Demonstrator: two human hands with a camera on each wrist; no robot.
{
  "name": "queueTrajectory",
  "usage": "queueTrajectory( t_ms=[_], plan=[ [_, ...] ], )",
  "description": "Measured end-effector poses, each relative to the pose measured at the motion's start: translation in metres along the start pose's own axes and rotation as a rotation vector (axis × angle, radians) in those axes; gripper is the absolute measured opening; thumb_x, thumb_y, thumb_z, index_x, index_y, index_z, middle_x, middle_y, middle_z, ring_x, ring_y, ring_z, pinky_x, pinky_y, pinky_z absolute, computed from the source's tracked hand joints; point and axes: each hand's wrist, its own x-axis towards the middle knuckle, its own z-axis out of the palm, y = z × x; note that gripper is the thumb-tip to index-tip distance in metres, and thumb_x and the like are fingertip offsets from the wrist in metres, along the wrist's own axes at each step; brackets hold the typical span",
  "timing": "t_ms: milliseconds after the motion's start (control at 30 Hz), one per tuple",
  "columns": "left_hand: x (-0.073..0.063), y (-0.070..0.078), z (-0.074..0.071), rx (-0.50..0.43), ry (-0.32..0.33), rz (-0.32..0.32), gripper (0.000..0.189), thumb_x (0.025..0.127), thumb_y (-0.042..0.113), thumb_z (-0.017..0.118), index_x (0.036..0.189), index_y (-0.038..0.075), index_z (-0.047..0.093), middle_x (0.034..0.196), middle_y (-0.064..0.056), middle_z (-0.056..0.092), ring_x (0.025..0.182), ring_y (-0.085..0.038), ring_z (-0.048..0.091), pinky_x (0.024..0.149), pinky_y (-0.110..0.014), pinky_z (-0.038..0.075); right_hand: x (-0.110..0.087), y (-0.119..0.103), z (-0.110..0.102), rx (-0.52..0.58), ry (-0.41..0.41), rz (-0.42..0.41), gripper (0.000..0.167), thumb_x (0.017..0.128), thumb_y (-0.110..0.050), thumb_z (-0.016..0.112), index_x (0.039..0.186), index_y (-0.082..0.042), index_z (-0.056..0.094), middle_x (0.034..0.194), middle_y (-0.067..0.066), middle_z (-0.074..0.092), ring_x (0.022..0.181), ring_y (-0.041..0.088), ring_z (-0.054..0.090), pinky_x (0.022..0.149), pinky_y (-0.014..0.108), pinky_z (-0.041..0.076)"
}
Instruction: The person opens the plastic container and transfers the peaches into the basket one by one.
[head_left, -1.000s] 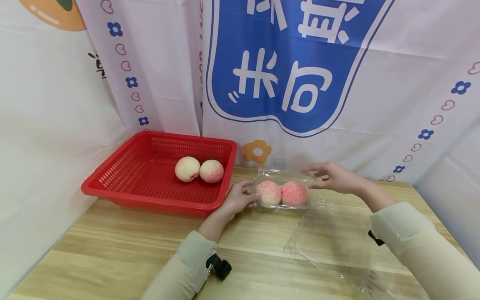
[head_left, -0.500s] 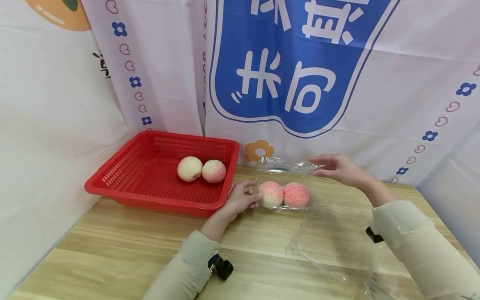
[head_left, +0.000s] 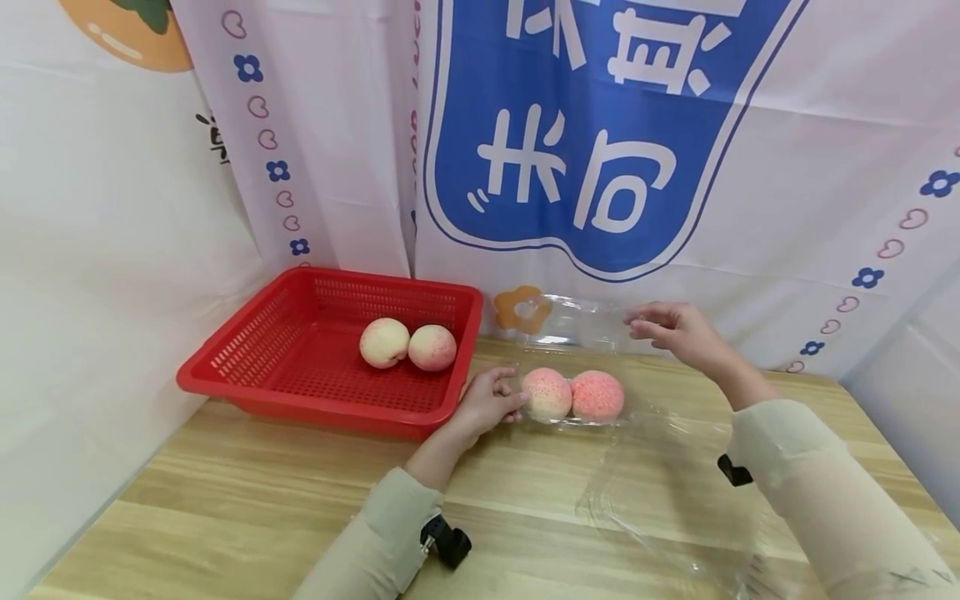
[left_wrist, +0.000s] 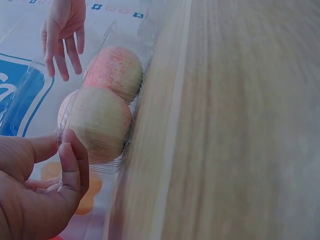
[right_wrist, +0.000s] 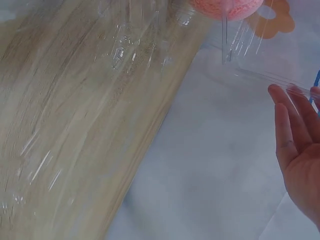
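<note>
A clear plastic clamshell box [head_left: 573, 422] stands at the back of the table with two pink, speckled peaches [head_left: 547, 394] side by side in it. Its transparent lid [head_left: 581, 329] is raised at the back. My left hand [head_left: 487, 404] pinches the box's left rim between thumb and fingers, as the left wrist view shows beside the paler peach [left_wrist: 100, 122]. At the lid's right end, my right hand [head_left: 678, 333] has its fingers extended. In the right wrist view its fingertips are at the lid's edge; whether they touch is hard to tell.
A red plastic basket [head_left: 300, 400] on the left holds two pale peaches [head_left: 385, 342]. More clear plastic packaging [head_left: 667, 500] lies on the wooden table [head_left: 517, 533] at the right front. A printed white curtain [head_left: 360, 167] hangs close behind the box.
The lid has swung up and back, and my right hand has risen with its edge. My left hand stays at the box's left side. The peaches keep their places.
</note>
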Motion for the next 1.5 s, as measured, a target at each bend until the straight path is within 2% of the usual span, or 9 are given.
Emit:
queueTrajectory(
  t_ms=[67,167,367,667,833,1133,1367,1500],
  plan=[
    [0.000,-0.001,0.000,-0.002,-0.002,0.005,0.056,0.093,0.001,0.065,0.143,-0.009,0.042,0.074,-0.001,0.047,0.056,-0.006,0.058,0.054,-0.014,0.049,0.003,0.002,0.001,0.020,0.013,0.014,0.040,0.103,-0.024,0.054,0.131,0.004,0.059,0.129,0.029,0.062,0.106,0.024,0.071,0.094,0.052,0.055],
    [0.001,-0.002,0.000,-0.003,0.000,0.016,0.056,0.093,0.001,0.065,0.143,-0.010,0.042,0.074,0.000,0.047,0.055,-0.005,0.058,0.054,-0.013,0.049,0.009,0.003,0.003,0.035,0.030,0.040,0.042,0.105,-0.027,0.051,0.134,0.003,0.057,0.130,0.028,0.061,0.107,0.028,0.071,0.096,0.056,0.053],
    [0.002,-0.001,0.001,-0.002,0.007,0.021,0.056,0.093,0.000,0.064,0.144,-0.009,0.042,0.075,0.000,0.047,0.056,-0.005,0.058,0.054,-0.013,0.049,0.017,0.002,0.008,0.044,0.044,0.109,0.047,0.105,-0.031,0.048,0.138,0.002,0.054,0.131,0.028,0.061,0.112,0.037,0.067,0.097,0.054,0.053],
    [0.002,-0.001,0.005,-0.003,0.020,0.023,0.054,0.093,0.001,0.065,0.142,-0.010,0.044,0.075,0.000,0.047,0.055,-0.005,0.057,0.054,-0.014,0.047,0.023,0.002,0.016,0.088,0.057,0.209,0.050,0.106,-0.031,0.045,0.143,0.002,0.047,0.135,0.029,0.058,0.116,0.038,0.065,0.100,0.052,0.052],
    [0.001,-0.001,0.006,0.008,0.012,0.023,0.055,0.094,0.001,0.064,0.143,-0.009,0.043,0.074,0.000,0.045,0.055,-0.005,0.056,0.053,-0.014,0.047,0.021,0.005,0.017,0.124,0.037,0.232,0.054,0.106,-0.030,0.045,0.148,0.005,0.039,0.139,0.030,0.054,0.119,0.040,0.062,0.103,0.054,0.049],
    [-0.003,0.002,0.000,0.015,-0.028,-0.008,0.060,0.094,0.006,0.066,0.146,-0.006,0.040,0.078,-0.001,0.046,0.056,-0.006,0.057,0.053,-0.015,0.048,0.010,0.007,0.002,0.104,0.011,0.195,0.059,0.107,-0.030,0.041,0.152,0.005,0.028,0.144,0.031,0.048,0.126,0.047,0.054,0.106,0.059,0.044],
    [-0.003,0.002,-0.002,-0.005,-0.047,-0.014,0.068,0.087,0.002,0.072,0.147,-0.005,0.040,0.078,-0.001,0.048,0.061,-0.009,0.059,0.061,-0.021,0.056,-0.006,-0.007,-0.012,-0.025,0.081,0.108,0.060,0.105,-0.030,0.048,0.151,0.005,0.032,0.145,0.033,0.046,0.131,0.050,0.048,0.106,0.061,0.043],
    [-0.002,0.001,-0.001,-0.014,-0.048,-0.013,0.068,0.087,0.000,0.072,0.147,-0.005,0.040,0.077,-0.001,0.049,0.061,-0.010,0.059,0.064,-0.025,0.058,-0.016,-0.016,-0.016,-0.092,0.082,0.053,0.061,0.103,-0.029,0.053,0.150,0.006,0.033,0.147,0.033,0.043,0.131,0.052,0.047,0.106,0.061,0.042]
  ],
)
